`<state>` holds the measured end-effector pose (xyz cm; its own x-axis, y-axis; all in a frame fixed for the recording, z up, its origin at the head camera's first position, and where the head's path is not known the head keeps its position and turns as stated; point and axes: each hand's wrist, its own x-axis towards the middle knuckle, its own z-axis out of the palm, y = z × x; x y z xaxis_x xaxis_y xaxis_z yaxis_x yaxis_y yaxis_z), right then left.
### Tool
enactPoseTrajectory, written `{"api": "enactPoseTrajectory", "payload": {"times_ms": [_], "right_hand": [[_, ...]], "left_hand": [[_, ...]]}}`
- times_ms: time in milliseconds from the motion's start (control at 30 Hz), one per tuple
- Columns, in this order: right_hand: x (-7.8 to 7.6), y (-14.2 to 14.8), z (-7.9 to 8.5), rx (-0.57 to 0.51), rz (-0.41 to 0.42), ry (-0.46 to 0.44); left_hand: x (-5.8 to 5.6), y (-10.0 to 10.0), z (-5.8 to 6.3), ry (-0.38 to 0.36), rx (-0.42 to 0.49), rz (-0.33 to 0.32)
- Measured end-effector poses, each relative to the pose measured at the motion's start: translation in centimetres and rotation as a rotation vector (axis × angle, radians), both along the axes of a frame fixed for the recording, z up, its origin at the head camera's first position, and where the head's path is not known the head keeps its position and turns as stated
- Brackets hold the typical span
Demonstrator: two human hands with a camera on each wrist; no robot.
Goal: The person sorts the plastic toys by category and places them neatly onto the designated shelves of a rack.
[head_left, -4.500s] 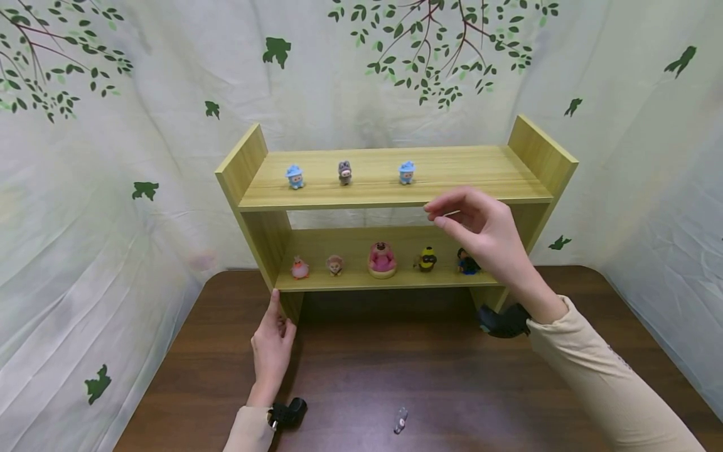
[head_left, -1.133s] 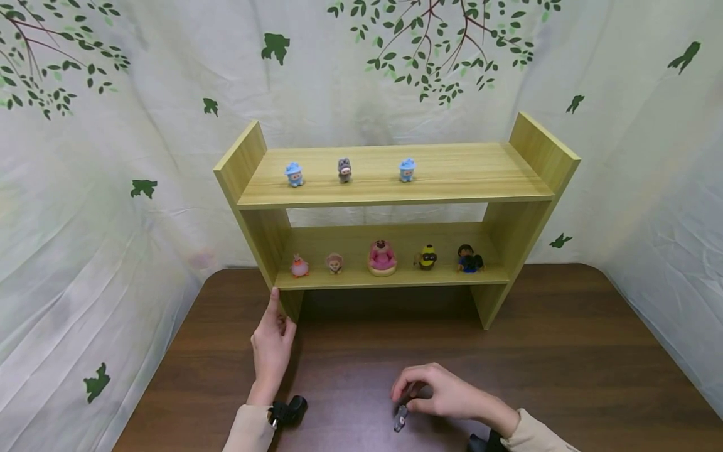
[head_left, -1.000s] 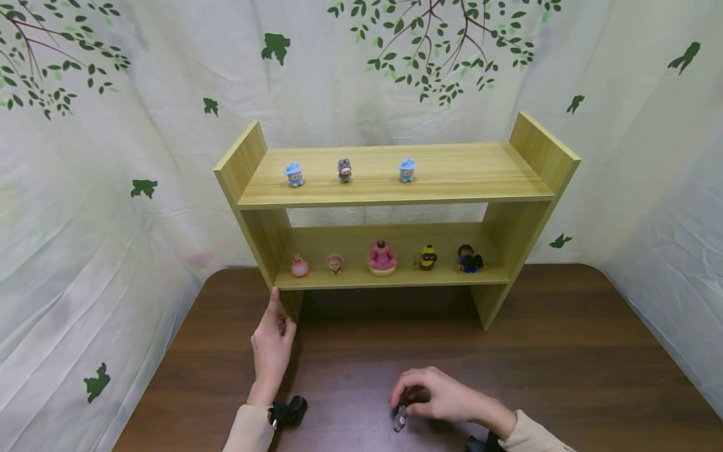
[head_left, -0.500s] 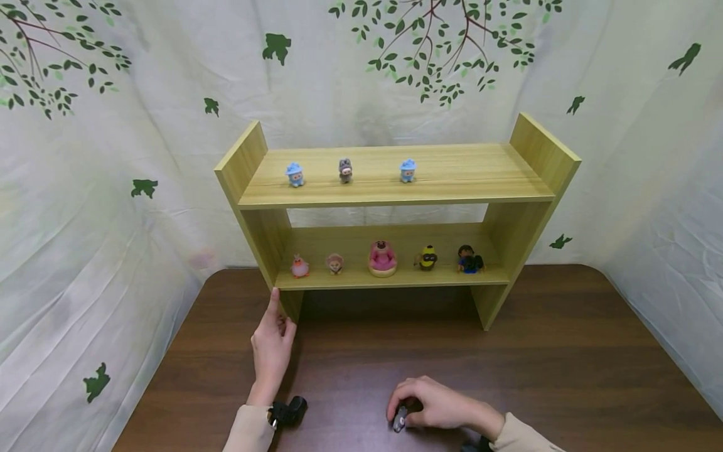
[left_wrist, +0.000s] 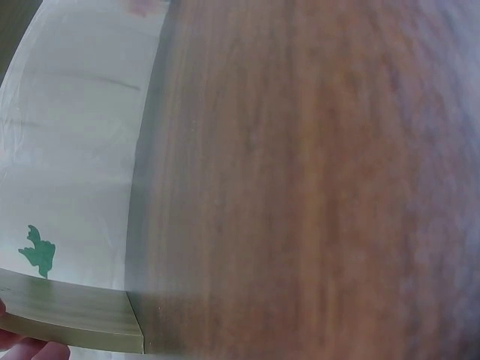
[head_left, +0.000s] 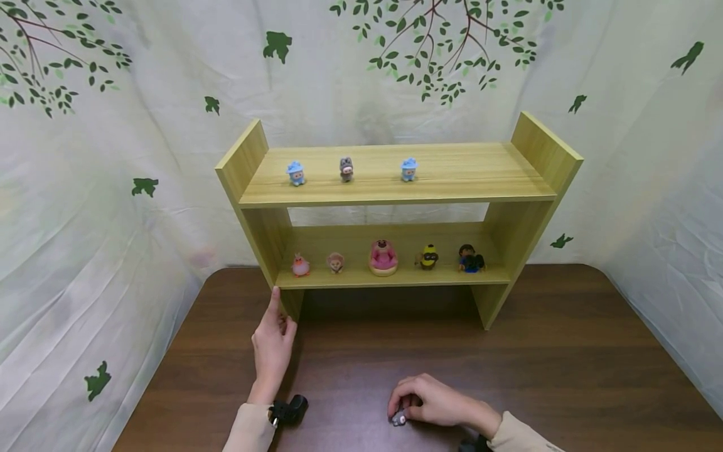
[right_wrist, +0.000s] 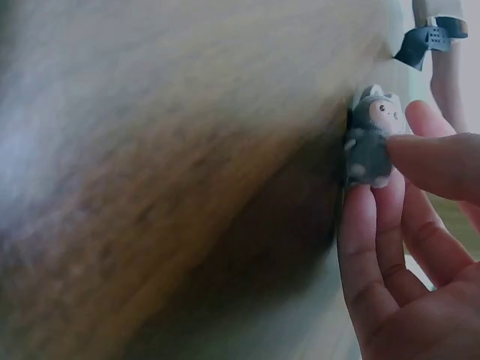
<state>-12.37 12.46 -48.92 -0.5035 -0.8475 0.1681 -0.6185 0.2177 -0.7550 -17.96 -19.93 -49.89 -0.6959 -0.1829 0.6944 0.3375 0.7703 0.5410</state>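
Note:
Near the front of the brown table, my right hand (head_left: 429,400) pinches a small grey figurine (head_left: 399,418) with an eared hood and pale face. The right wrist view shows the thumb against the figurine's (right_wrist: 369,142) side and fingers at its base. My left hand (head_left: 272,348) holds the lower left side panel of a light wooden shelf (head_left: 395,202), index finger stretched up along its front edge. In the left wrist view, fingertips (left_wrist: 46,351) show on both sides of the panel (left_wrist: 82,319). The palm of the left hand is hidden there.
On the top board stand a blue-hatted figurine (head_left: 295,174), a grey one (head_left: 346,170) and another blue-hatted one (head_left: 409,170). The lower board bears several figurines, among them a pink bear (head_left: 383,258) and a yellow one (head_left: 428,257). A leaf-patterned curtain (head_left: 169,226) surrounds the table (head_left: 350,351).
From the shelf's right side, my right hand has come down to the table and taken hold of the grey figurine, which has since turned. The left hand has stayed put.

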Motion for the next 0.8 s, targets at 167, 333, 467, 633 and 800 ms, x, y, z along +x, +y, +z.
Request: {"api": "enactPoseTrajectory", "payload": {"times_ms": [167,333,467,633,800], "right_hand": [[0.1,0.2,0.2,0.032,0.019,0.006],[0.1,0.2,0.1,0.060,0.038,0.001],[0.1,0.3,-0.1,0.054,-0.001,-0.026],[0.0,0.7,0.0,0.015,-0.076,-0.095],[-0.3,1.1,0.5,-0.058,-0.134,-0.126]], "left_hand": [[0.0,0.0,0.0,0.004,-0.003,-0.003],[-0.1,0.0,-0.1,0.004,0.000,-0.002],[-0.1,0.0,-0.1,0.012,-0.003,0.002],[-0.2,0.1,-0.2,0.035,-0.011,0.008],[-0.2,0.1,-0.2,0.040,-0.011,0.011]]}}
